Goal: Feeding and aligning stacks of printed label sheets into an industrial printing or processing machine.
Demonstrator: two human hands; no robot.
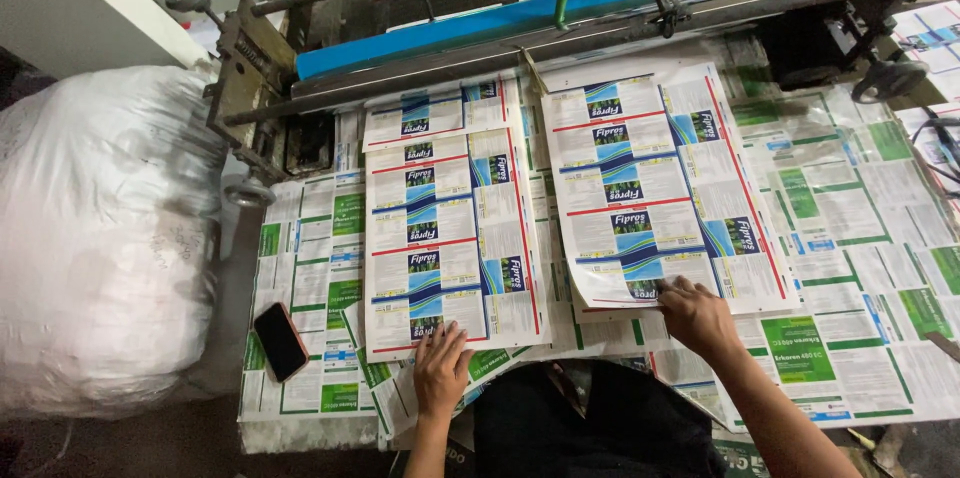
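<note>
Left hand (440, 370) flat, fingers spread, on near edge of left label sheet stack (450, 238). Right hand (695, 316) fingers curled on right label sheet stack (655, 188). Phone (280, 340) near-left; white sack (100, 238) far left; blue roller (530, 13) beyond.

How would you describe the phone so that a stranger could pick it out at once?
Start at the big white sack on the left, then move right to the table's near-left corner. The phone lies there, left of the left hand: a small dark slab, orange-edged, among pale printed sheets.
</note>
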